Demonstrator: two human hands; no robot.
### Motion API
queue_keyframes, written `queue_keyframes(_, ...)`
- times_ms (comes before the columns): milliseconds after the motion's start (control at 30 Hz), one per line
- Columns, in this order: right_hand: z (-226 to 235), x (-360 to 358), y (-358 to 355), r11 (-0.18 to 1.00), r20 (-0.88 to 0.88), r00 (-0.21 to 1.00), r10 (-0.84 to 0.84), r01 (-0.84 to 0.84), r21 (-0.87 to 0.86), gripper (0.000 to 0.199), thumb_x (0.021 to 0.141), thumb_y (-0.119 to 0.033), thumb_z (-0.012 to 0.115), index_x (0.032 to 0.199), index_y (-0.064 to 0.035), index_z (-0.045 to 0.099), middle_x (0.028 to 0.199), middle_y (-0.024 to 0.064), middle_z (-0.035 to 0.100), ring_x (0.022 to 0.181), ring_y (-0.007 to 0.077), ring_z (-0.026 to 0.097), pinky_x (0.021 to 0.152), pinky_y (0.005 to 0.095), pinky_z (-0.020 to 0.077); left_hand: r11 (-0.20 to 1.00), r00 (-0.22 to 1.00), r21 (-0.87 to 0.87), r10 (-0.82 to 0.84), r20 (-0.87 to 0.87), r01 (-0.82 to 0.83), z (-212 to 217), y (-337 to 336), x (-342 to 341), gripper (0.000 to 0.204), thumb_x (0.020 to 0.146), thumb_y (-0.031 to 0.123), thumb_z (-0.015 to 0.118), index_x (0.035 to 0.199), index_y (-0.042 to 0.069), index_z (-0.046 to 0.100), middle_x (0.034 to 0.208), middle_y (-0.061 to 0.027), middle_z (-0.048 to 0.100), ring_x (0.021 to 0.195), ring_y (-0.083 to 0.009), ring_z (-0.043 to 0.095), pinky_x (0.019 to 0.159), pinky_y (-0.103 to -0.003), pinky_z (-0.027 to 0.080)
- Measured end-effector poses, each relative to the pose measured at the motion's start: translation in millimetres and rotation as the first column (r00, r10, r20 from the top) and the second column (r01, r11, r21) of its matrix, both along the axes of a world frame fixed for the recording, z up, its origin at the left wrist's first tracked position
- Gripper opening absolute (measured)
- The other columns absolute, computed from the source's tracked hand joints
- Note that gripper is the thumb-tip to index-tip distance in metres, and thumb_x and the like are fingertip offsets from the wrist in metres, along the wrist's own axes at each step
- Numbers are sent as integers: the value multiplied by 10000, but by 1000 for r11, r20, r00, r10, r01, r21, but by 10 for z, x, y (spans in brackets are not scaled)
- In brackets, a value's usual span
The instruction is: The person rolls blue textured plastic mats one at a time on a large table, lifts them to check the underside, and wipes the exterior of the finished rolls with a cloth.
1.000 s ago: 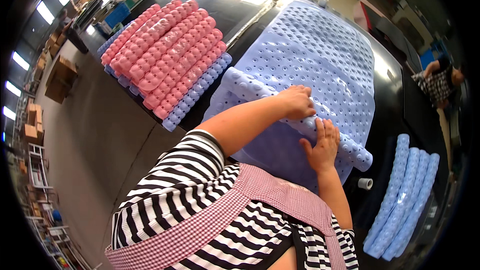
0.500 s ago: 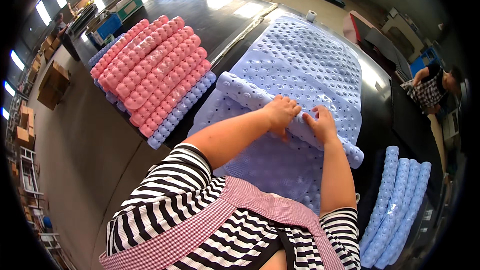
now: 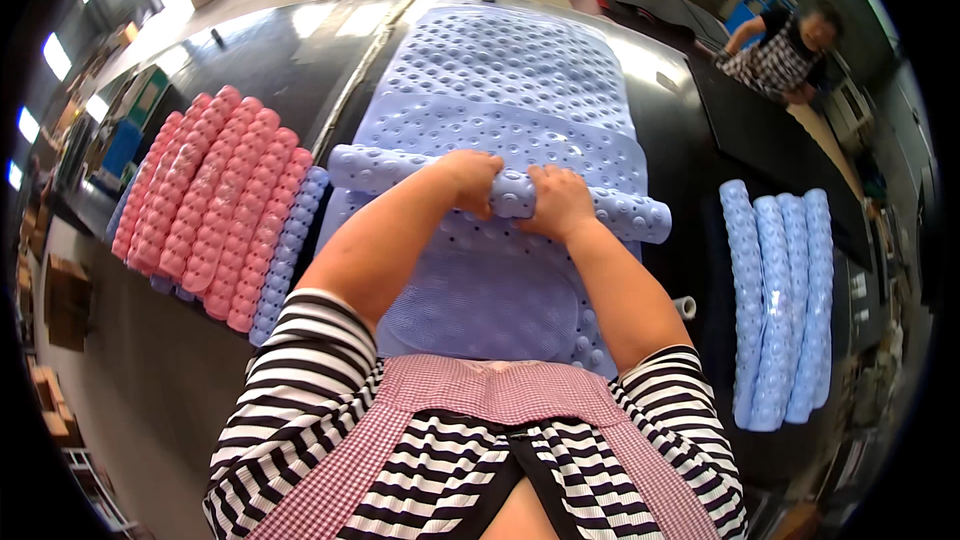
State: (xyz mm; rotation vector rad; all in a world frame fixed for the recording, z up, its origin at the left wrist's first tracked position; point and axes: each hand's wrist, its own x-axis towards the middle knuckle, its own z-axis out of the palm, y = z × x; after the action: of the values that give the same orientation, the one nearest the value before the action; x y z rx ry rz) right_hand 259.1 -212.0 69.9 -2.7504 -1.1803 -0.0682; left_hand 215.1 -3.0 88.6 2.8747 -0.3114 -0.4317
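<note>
Hands on a half-rolled blue mat

Hands meet at the middle of a blue roll [image 3: 400, 168] that lies across the black table [image 3: 700, 180]. The left hand [image 3: 472, 176] is curled over the top of the roll, fingers wrapped down on its far side. The right hand [image 3: 560, 202] touches it just beside the left, palm pressed on the roll, fingers bent around it. Both hands are closed on the roll; neither is free.

The roll is the rolled part of a blue mat [image 3: 500, 60] with many small holes and bumps. Its long axis runs left to right, slightly lower at the right end, so it is crosswise to the forearms. Beyond the grip, away from the person, the mat is flat and unrolled. Below the grip, toward the person, another flat blue mat [image 3: 480, 310] shows under the wrists. The two hands are about equally near to the roll's centre; the ends of the roll stick out free on both sides.

Left of the grip, well apart, lie pink rolls [image 3: 210, 200] side by side, with blue ones under them. Right of the grip lie more blue rolls [image 3: 780, 300], and a small white tape roll [image 3: 685, 307] is near the right forearm. Another person [image 3: 785, 40] is at the far right.
</note>
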Motion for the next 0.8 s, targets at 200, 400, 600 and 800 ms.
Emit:
queue_keyframes(200,-68,-1250,-610,985,-26,990,138,-134,112,790,545,-379,936,1219,-89,643,1043,135,670,1010,339,655,928,469,497,998,997,-55,24,-78,-28,-2,-471,-1388,761,611,323,930,1238,31,612,1233,-202,664,1179,-409,641,993,-540,521)
queue_keyframes(400,-46,-1198,-562,998,-165,985,42,-35,45,812,552,-409,920,1242,-88,638,1110,144,646,1089,344,631,994,455,481,990,961,-123,-28,274,64,-53,-455,-1571,889,619,284,899,1424,130,553,1435,-183,477,1347,-375,460,1112,-515,398)
queue_keyframes(600,167,-624,-398,995,-482,872,88,-52,89,871,563,-479,920,1238,-30,603,1324,200,555,1306,356,506,1095,443,430,994,797,-112,61,601,9,-346,-586,-1661,775,773,309,827,1448,92,515,1374,-139,561,1299,-354,510,1112,-521,358)
queue_keyframes(800,-112,128,-270,963,-667,727,163,31,269,709,579,-428,989,1040,-13,644,963,113,662,905,226,622,786,356,512,997,958,-70,6,287,15,-44,-346,-968,1123,564,507,949,1482,56,485,1400,-159,551,1345,-360,491,1157,-473,358)
